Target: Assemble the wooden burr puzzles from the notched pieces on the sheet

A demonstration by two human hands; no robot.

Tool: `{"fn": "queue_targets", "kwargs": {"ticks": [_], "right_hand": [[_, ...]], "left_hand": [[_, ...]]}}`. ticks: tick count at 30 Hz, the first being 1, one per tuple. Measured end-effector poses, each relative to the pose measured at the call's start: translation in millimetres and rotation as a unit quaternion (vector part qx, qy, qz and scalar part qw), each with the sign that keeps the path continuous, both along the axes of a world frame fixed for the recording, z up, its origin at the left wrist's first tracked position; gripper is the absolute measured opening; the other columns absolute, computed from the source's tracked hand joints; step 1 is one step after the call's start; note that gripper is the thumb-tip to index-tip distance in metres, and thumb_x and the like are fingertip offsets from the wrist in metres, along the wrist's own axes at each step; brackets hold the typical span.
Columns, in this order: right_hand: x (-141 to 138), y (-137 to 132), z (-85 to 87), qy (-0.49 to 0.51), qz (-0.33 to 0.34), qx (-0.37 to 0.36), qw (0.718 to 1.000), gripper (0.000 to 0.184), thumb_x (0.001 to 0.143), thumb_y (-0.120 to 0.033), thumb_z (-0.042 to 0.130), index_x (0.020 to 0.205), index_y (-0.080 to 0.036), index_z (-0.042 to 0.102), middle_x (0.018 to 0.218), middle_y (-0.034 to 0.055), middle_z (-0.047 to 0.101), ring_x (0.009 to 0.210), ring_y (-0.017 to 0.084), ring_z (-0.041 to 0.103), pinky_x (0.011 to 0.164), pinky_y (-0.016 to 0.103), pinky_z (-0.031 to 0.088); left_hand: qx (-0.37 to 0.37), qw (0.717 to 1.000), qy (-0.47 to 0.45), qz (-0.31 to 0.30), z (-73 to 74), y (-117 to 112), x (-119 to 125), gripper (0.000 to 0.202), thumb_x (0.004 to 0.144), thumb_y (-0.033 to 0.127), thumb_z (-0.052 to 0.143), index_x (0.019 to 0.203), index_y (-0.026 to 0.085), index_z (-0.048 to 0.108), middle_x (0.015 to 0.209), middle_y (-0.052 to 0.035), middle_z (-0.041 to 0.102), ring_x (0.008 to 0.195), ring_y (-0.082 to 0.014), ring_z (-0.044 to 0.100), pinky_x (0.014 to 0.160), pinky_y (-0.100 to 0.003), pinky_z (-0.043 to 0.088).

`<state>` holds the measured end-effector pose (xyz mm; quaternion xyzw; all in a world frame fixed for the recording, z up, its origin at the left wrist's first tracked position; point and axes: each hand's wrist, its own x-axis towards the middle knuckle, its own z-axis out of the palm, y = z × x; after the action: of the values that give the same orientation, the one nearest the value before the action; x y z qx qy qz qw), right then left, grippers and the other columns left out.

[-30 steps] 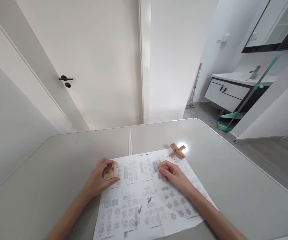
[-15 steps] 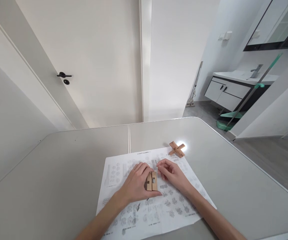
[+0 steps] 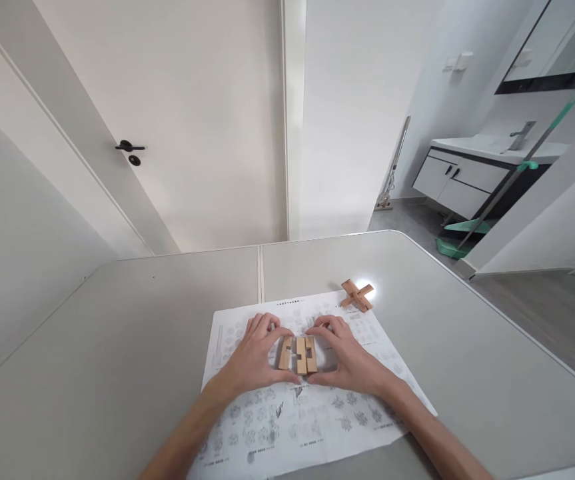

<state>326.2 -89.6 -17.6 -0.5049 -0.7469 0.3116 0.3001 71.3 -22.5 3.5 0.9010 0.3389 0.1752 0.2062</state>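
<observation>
Three notched wooden puzzle pieces lie side by side on a printed instruction sheet (image 3: 254, 427). My left hand (image 3: 254, 353) curves around the left piece (image 3: 285, 353), its fingers at the far end and its thumb by the near end. A small gap parts this slightly tilted piece from the middle piece (image 3: 301, 363), which rests against the right piece (image 3: 311, 360). From the right, my right hand (image 3: 350, 357) spans that pair, fingertips at the far ends and thumb at the near ends. Past the right hand sits a wooden cross (image 3: 357, 295) of joined pieces, at the sheet's far right corner.
The grey table (image 3: 92, 373) has a seam down its far half. Beyond it stand a white door (image 3: 207, 120) with a black handle (image 3: 130, 147) and a white wall. At the right are a washbasin cabinet (image 3: 460, 177) and a green dustpan (image 3: 454, 247) on the floor.
The left hand has shifted left and the left piece now stands apart from the other two. My right hand has come in from beside the pieces and closed around the right pair.
</observation>
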Motion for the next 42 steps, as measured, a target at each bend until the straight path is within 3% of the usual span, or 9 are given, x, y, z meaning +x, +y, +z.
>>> {"fn": "queue_targets", "kwargs": {"ticks": [5,10,14,19,24,28,31,35,42], "right_hand": [[2,2,2.3,0.048,-0.013,-0.011,0.999,0.056,0.078,-0.043,0.083,0.125,-0.031,0.056,0.133,0.0084,0.046,0.130,0.032,0.045,0.106,0.046,0.048],[6,4,10.2,0.190,-0.028,-0.053,0.980,0.051,0.086,-0.042,0.076,0.129,-0.031,0.052,0.119,0.0063,0.057,0.106,0.025,0.058,0.099,0.043,0.050],[5,3,12.6,0.264,-0.011,-0.128,0.956,0.058,0.082,-0.043,0.081,0.130,-0.030,0.052,0.099,0.0023,0.063,0.097,0.024,0.059,0.092,0.041,0.050],[3,2,15.3,0.278,-0.001,-0.148,0.949,0.063,0.080,-0.040,0.083,0.134,-0.032,0.051,0.097,0.0010,0.067,0.095,0.023,0.059,0.091,0.040,0.050],[-1,2,16.6,0.265,-0.024,-0.114,0.957,0.062,0.082,-0.037,0.081,0.134,-0.032,0.049,0.102,0.0019,0.068,0.099,0.024,0.061,0.092,0.041,0.050],[-4,3,17.2,0.255,-0.046,-0.047,0.965,0.057,0.082,-0.034,0.078,0.133,-0.031,0.052,0.119,0.0049,0.066,0.104,0.024,0.063,0.094,0.041,0.051],[-6,2,17.5,0.244,-0.063,-0.007,0.968,0.055,0.083,-0.033,0.077,0.133,-0.032,0.054,0.139,0.0065,0.058,0.110,0.025,0.061,0.097,0.042,0.051],[-8,0,17.4,0.227,-0.086,0.025,0.970,0.055,0.084,-0.033,0.076,0.134,-0.032,0.053,0.141,0.0067,0.057,0.117,0.027,0.058,0.102,0.044,0.049],[-12,-2,17.8,0.189,-0.095,0.066,0.975,0.056,0.083,-0.026,0.074,0.135,-0.032,0.053,0.136,0.0065,0.061,0.117,0.029,0.059,0.099,0.045,0.050]], "left_hand": [[-0.083,0.996,-0.033,0.011,1.5,4,-2,0.076,0.059,0.069,0.087,0.117,0.026,0.066,0.091,-0.0012,0.059,0.088,-0.0229,0.055,0.087,-0.040,0.047],[-0.175,0.975,-0.117,0.067,1.9,1,2,0.073,0.067,0.060,0.087,0.126,0.027,0.061,0.087,0.0017,0.060,0.072,-0.0151,0.052,0.072,-0.030,0.048],[-0.211,0.959,-0.171,0.081,3.0,-2,7,0.070,0.069,0.052,0.089,0.128,0.026,0.060,0.088,0.0012,0.063,0.070,-0.0136,0.053,0.071,-0.029,0.048],[-0.288,0.935,-0.197,0.069,8.0,-11,13,0.068,0.078,0.049,0.082,0.136,0.025,0.056,0.098,-0.0042,0.069,0.079,-0.0165,0.059,0.078,-0.032,0.051],[-0.349,0.903,-0.237,0.080,8.3,-14,16,0.065,0.088,0.054,0.071,0.142,0.024,0.052,0.110,-0.0088,0.069,0.091,-0.0207,0.062,0.088,-0.038,0.050],[-0.384,0.875,-0.280,0.088,6.2,-12,16,0.064,0.094,0.064,0.058,0.139,0.019,0.057,0.091,-0.0063,0.064,0.075,-0.0167,0.053,0.080,-0.035,0.047],[-0.425,0.844,-0.321,0.066,7.6,-13,18,0.067,0.095,0.068,0.053,0.137,0.016,0.059,0.093,-0.0075,0.061,0.068,-0.0138,0.047,0.077,-0.034,0.045],[-0.469,0.818,-0.330,0.053,13.7,-15,20,0.067,0.096,0.071,0.048,0.132,0.017,0.061,0.095,-0.0072,0.057,0.061,-0.0107,0.038,0.069,-0.032,0.043],[-0.496,0.811,-0.301,0.078,13.4,-15,21,0.055,0.096,0.070,0.049,0.097,0.017,0.064,0.076,0.0029,0.036,0.062,-0.0103,0.028,0.061,-0.027,0.037]]}}
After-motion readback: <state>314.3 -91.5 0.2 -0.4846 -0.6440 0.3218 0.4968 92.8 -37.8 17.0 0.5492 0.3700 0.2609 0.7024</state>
